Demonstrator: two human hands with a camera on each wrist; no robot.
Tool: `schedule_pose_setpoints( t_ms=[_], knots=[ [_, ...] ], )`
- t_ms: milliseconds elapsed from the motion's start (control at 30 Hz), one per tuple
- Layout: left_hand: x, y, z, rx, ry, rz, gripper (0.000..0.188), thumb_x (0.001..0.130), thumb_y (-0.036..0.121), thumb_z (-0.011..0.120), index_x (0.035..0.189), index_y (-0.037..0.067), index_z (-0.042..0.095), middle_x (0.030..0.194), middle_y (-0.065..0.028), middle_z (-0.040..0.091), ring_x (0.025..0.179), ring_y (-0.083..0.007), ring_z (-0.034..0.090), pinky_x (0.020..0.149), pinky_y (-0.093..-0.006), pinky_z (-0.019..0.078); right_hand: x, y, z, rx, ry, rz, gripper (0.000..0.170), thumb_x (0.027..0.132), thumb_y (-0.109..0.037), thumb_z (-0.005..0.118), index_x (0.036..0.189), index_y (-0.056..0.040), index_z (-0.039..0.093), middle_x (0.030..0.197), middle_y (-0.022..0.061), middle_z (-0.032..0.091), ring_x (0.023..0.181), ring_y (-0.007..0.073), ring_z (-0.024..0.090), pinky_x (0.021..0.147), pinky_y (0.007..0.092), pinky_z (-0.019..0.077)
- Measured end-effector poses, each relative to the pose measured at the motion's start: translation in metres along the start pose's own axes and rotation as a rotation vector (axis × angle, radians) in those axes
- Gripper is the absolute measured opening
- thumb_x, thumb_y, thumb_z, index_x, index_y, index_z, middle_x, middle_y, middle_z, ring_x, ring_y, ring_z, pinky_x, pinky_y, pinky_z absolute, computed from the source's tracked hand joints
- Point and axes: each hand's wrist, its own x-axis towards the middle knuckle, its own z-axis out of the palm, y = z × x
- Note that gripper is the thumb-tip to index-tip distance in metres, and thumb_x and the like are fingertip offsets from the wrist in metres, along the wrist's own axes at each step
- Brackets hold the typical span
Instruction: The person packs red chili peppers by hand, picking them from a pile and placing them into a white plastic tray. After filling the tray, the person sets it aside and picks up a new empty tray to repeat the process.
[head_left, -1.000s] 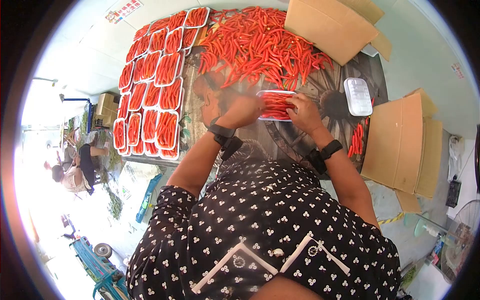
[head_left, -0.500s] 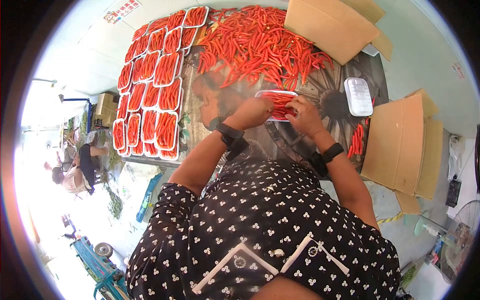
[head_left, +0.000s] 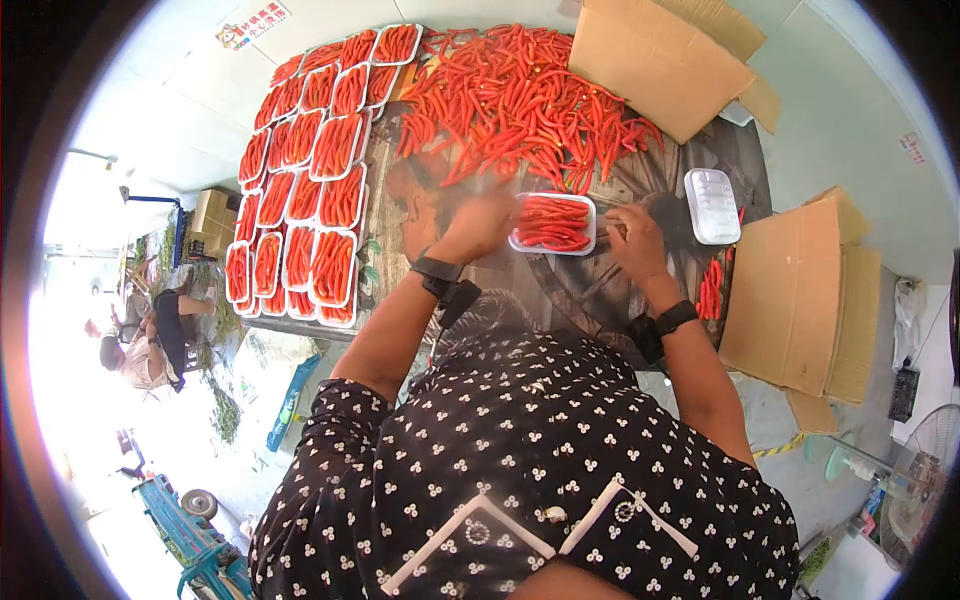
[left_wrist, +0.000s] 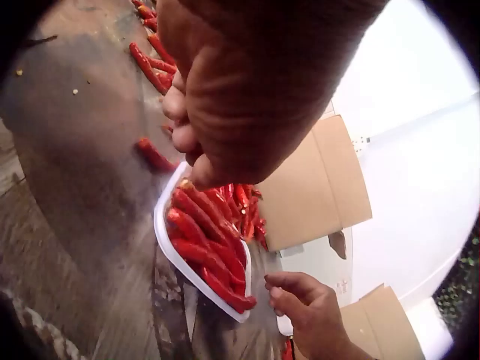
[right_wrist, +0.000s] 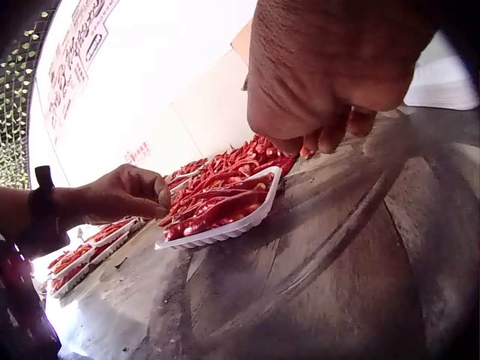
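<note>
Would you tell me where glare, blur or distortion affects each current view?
Head view: fisheye bending within a dark round border, glare at far left, left hand blurred, probably by motion. Left wrist view: wall nearly burnt out to white, dark corners. Right wrist view: wall similarly overexposed.

Upper-left wall sign point(head_left: 252, 25): two rows of red Chinese characters beside a small cartoon figure; small and tilted, the lower row seems to read 小心烫伤, the upper probably ends in 高温
Right-hand wall notice point(head_left: 912, 145): red marks on the pale wall, too small to read
Blue strip point(head_left: 292, 402) beyond the bench point(head_left: 400, 290): pale markings, not legible
Dark wall print point(right_wrist: 77, 64), right wrist view: large characters and an outlined box, too slanted and washed out to read
Red wall print point(right_wrist: 138, 154), right wrist view: illegible
</note>
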Motion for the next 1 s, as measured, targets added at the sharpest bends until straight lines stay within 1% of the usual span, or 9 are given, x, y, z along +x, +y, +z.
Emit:
schedule_pose_setpoints(
  t_ms=[67, 267, 533, 667, 767, 867, 933, 967, 1000],
  knots=[
    [-0.002, 0.0, -0.006, -0.062, 0.011, -0.221, 0.017, 0.084, 0.02, 0.054, 0.087, 0.004, 0.06, 0.091, -0.0198, 0.063, 0.083, -0.0405, 0.06, 0.07, -0.0488, 0.0474, 0.003, 0.009, 0.0, 0.01, -0.008, 0.054, 0.018, 0.077, -0.008, 0.064, 0.094, -0.0043, 0.066, 0.096, 0.0145, 0.061, 0.088, 0.0322, 0.061, 0.078, 0.0383, 0.049],
    [-0.007, -0.001, -0.008, -0.011, -0.044, -0.303, 0.021, 0.082, 0.021, 0.06, 0.096, 0.006, 0.062, 0.087, -0.0214, 0.062, 0.082, -0.0408, 0.06, 0.071, -0.0455, 0.0478, 0.036, 0.012, 0.01, -0.047, -0.056, 0.143, 0.018, 0.077, -0.007, 0.063, 0.095, -0.0044, 0.065, 0.09, 0.0146, 0.061, 0.083, 0.0332, 0.061, 0.074, 0.0406, 0.0485],
    [-0.021, -0.018, 0.004, 0.001, -0.056, -0.262, 0.026, 0.082, 0.02, 0.059, 0.105, 0.012, 0.065, 0.089, -0.0197, 0.063, 0.083, -0.0391, 0.06, 0.073, -0.0455, 0.0486, 0.074, 0.003, 0.015, -0.162, -0.355, -0.11, 0.021, 0.076, -0.006, 0.059, 0.096, -0.0091, 0.065, 0.093, 0.0154, 0.06, 0.086, 0.0357, 0.06, 0.075, 0.0446, 0.0482],
    [-0.025, -0.03, 0.021, 0.002, 0.03, -0.157, 0.025, 0.081, 0.019, 0.059, 0.105, 0.013, 0.066, 0.086, -0.0184, 0.064, 0.083, -0.0376, 0.061, 0.073, -0.0455, 0.0489, 0.072, 0.01, 0.014, -0.225, -0.325, -0.199, 0.017, 0.076, -0.007, 0.06, 0.092, -0.0077, 0.064, 0.095, 0.0151, 0.06, 0.089, 0.0351, 0.06, 0.075, 0.0441, 0.0485],
    [-0.022, -0.025, 0.017, 0.008, 0.008, -0.209, 0.021, 0.081, 0.019, 0.06, 0.1, 0.012, 0.067, 0.084, -0.0168, 0.065, 0.08, -0.0368, 0.062, 0.071, -0.0447, 0.0496, 0.066, 0.02, 0.011, -0.319, -0.366, -0.101, 0.012, 0.077, -0.008, 0.06, 0.089, -0.0063, 0.062, 0.097, 0.0152, 0.06, 0.089, 0.0357, 0.06, 0.074, 0.0443, 0.0488],
    [-0.014, -0.012, 0.005, 0.032, -0.006, -0.249, 0.018, 0.081, 0.019, 0.06, 0.096, 0.011, 0.068, 0.082, -0.0162, 0.065, 0.077, -0.0364, 0.062, 0.069, -0.0433, 0.05, 0.055, 0.019, 0.001, -0.2, -0.205, -0.041, 0.012, 0.079, -0.006, 0.06, 0.091, -0.0047, 0.063, 0.094, 0.0144, 0.06, 0.081, 0.0304, 0.064, 0.071, 0.0415, 0.0502],
    [-0.005, -0.002, -0.003, -0.01, -0.006, -0.235, 0.019, 0.083, 0.022, 0.058, 0.093, 0.008, 0.066, 0.084, -0.0178, 0.064, 0.079, -0.0378, 0.061, 0.069, -0.0457, 0.0488, 0.051, 0.012, -0.008, 0.143, -0.043, 0.263, 0.014, 0.083, -0.014, 0.062, 0.091, -0.002, 0.063, 0.091, 0.0137, 0.065, 0.077, 0.0289, 0.065, 0.07, 0.0371, 0.0513],
    [-0.001, 0.004, -0.007, -0.05, -0.005, -0.22, 0.021, 0.085, 0.025, 0.055, 0.09, 0.006, 0.064, 0.086, -0.0194, 0.063, 0.082, -0.0393, 0.06, 0.069, -0.048, 0.0477, 0.047, 0.009, -0.009, 0.142, -0.042, 0.267, 0.014, 0.083, -0.014, 0.062, 0.091, -0.002, 0.063, 0.091, 0.0137, 0.065, 0.077, 0.0289, 0.065, 0.07, 0.0371, 0.0513],
    [0.003, 0.011, -0.01, -0.051, -0.008, -0.217, 0.021, 0.085, 0.025, 0.055, 0.09, 0.006, 0.064, 0.086, -0.0194, 0.063, 0.082, -0.0393, 0.06, 0.069, -0.048, 0.0477, 0.044, 0.006, -0.011, 0.413, -0.037, 0.384, 0.015, 0.083, -0.011, 0.062, 0.095, -0.001, 0.062, 0.087, 0.0098, 0.065, 0.074, 0.0231, 0.065, 0.068, 0.0335, 0.0514]
  ],
)
